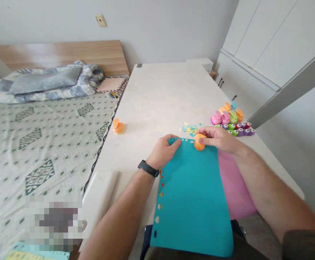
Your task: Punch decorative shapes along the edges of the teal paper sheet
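A teal sheet of paper (192, 195) hangs over the table's near edge, with small shapes punched along its left and top borders. My left hand (166, 150) pinches its top left corner, thumb on top; a dark wristband (148, 168) is on that wrist. Closed around an orange craft punch (200, 142) is my right hand (217, 139), and the punch sits at the sheet's top edge. Whether its lever is pressed I cannot tell. Under the teal sheet, a pink sheet (234, 184) shows at the right. Yellow, blue and white paper cutouts (189, 128) lie just beyond the punch.
Several colourful craft punches (233, 117) stand in rows at the right. Another orange punch (118, 126) is on the white table (162, 94) at its left edge. A white device (100, 195) lies at the near left. A bed (65, 144) adjoins the table.
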The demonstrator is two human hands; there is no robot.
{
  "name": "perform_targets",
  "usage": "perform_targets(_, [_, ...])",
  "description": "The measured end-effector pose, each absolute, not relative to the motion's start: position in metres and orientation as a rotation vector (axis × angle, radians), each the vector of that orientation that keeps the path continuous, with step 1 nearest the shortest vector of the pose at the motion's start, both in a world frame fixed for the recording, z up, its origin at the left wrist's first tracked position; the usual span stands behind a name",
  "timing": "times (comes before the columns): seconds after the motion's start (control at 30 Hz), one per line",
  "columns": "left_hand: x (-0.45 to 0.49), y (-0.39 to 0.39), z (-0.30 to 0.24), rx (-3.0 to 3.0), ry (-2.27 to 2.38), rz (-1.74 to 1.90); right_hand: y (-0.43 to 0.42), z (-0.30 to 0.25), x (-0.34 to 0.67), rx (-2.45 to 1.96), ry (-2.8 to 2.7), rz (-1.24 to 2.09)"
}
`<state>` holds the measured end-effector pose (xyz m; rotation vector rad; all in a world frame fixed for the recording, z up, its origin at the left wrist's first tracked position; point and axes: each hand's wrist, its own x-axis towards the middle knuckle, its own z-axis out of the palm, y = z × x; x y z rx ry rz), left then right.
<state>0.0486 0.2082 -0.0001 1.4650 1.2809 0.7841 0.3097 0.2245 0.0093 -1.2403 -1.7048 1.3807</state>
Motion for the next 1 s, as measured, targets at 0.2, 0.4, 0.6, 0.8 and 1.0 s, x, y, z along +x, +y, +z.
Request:
perform_targets(0.2, [0.049, 0.2073, 0.0013, 1.433, 1.266, 0.782, 0.2249, 0.0079, 0.3092, -1.25, -1.686, 1.384])
perform_targets(0.4, [0.0497, 0.2063, -0.0017, 1.467, 1.275, 0.769, 0.2274, 0.005, 0.3101, -1.267, -1.679, 1.372])
perform_targets(0.6, [0.0496, 0.2072, -0.0033, 1.468, 1.28, 0.789, 0.2229, 0.0087, 0.307, -1.272, -1.711, 1.352])
perform_targets(0.8, [0.0487, 0.2076, -0.0053, 1.463, 1.282, 0.79, 0.2194, 0.0146, 0.3057, -1.241, -1.749, 1.348])
perform_targets(1.0, [0.0484, 0.208, -0.0053, 1.408, 1.263, 0.798, 0.2251, 0.012, 0.3097, -1.237, -1.575, 1.32])
